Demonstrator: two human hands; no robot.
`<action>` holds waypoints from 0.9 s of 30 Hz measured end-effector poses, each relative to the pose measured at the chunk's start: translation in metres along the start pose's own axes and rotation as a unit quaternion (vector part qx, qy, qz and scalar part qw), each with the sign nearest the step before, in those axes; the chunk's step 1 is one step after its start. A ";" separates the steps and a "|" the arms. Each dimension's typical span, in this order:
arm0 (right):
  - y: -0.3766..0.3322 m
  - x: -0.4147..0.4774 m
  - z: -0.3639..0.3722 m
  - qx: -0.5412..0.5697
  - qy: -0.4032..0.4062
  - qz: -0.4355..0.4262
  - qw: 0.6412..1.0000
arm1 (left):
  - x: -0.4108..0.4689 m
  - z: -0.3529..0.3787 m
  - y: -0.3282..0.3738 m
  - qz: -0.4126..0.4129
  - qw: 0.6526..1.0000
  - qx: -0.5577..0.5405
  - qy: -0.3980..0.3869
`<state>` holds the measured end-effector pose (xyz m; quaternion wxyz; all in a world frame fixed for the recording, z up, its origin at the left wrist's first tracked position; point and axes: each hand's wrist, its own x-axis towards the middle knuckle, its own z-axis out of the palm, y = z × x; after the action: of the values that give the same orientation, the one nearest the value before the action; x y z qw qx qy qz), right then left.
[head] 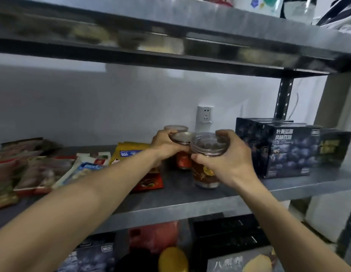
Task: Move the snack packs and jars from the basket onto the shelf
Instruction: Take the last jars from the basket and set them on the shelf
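Clear plastic jar of dark brown contents [207, 146] seems to rest on the grey metal shelf [190, 201], just beside a red-labelled jar with a metal lid [183, 160]. My right hand [227, 161] curls its fingers round the clear jar's lid and shoulder; my left hand [164, 146] clamps the other jar's lid. Both look rigid, smooth and fairly heavy (thin plastic may flex), so I'd take the body, not the lid alone.

Upright, side by side on grey shelf [180, 199]: clear jar [207, 167] of dark contents, metal-lidded red-labelled jar [183, 154]; snack packs [43, 169] lying flat leftward.
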<state>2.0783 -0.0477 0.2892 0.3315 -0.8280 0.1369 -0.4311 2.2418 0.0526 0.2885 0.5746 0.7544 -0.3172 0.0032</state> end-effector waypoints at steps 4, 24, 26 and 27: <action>0.020 0.017 0.016 0.027 -0.026 -0.006 0.999 | 0.012 0.002 -0.012 -0.025 0.999 0.015 0.014; 0.026 0.015 0.035 0.010 -0.097 -0.003 0.995 | 0.007 -0.006 -0.015 -0.031 0.997 0.060 -0.046; 0.025 0.016 0.031 -0.010 -0.111 -0.007 0.994 | 0.006 -0.007 -0.015 -0.028 0.996 0.070 -0.045; 0.024 0.017 0.029 -0.024 -0.115 -0.011 0.993 | 0.006 -0.008 -0.015 -0.027 0.996 0.074 -0.044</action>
<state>2.1128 -0.0612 0.2721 0.3203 -0.8810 0.0995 -0.3335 2.2566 0.0587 0.2801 0.5022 0.8028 -0.3206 -0.0221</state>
